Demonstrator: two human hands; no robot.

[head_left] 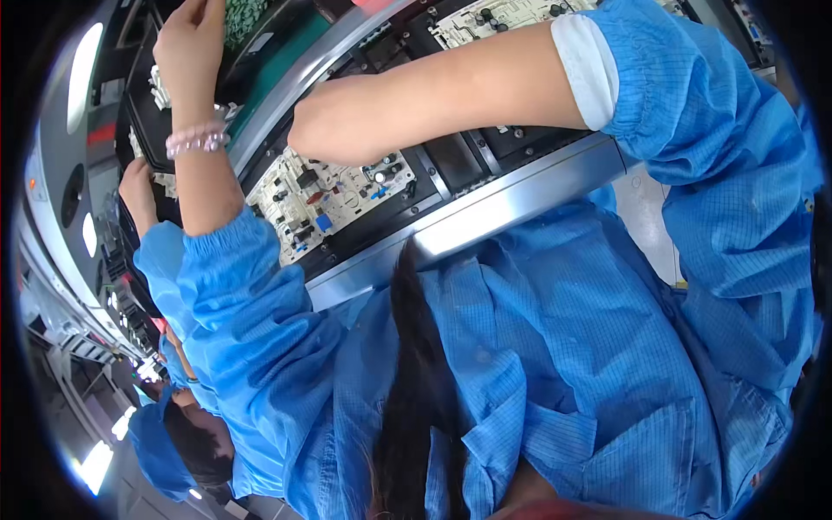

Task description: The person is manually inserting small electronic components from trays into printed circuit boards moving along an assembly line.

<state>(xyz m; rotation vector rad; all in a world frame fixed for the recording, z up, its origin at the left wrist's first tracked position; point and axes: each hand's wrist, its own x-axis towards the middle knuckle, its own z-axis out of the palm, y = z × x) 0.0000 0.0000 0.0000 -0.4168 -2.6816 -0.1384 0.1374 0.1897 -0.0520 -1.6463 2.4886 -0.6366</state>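
- The right hand (338, 121) hangs over the far part of a cream circuit board (347, 201), its back turned up and its fingers curled under; the fingertips are hidden, so I cannot tell whether they pinch anything or touch the board.
- The circuit board lies just beneath and on the near side of that hand, in a black carrier frame (451, 162), and bears dark parts, small cylinders and a blue block-shaped component (324, 223).
- The left hand (191, 54) is far and to the left of the board, well apart from it, beside a heap of small green components (245, 19); its fingers are drawn together, but I cannot tell whether they hold a piece.
- A pink bead bracelet (198, 139) circles the left wrist.
- A metal rail (485, 217) runs along the near side of the frame, between board and blue smock (555, 321).
- Another cream circuit board (507, 22) lies far and to the right.
- At left, a co-worker wears a blue cap (160, 446).
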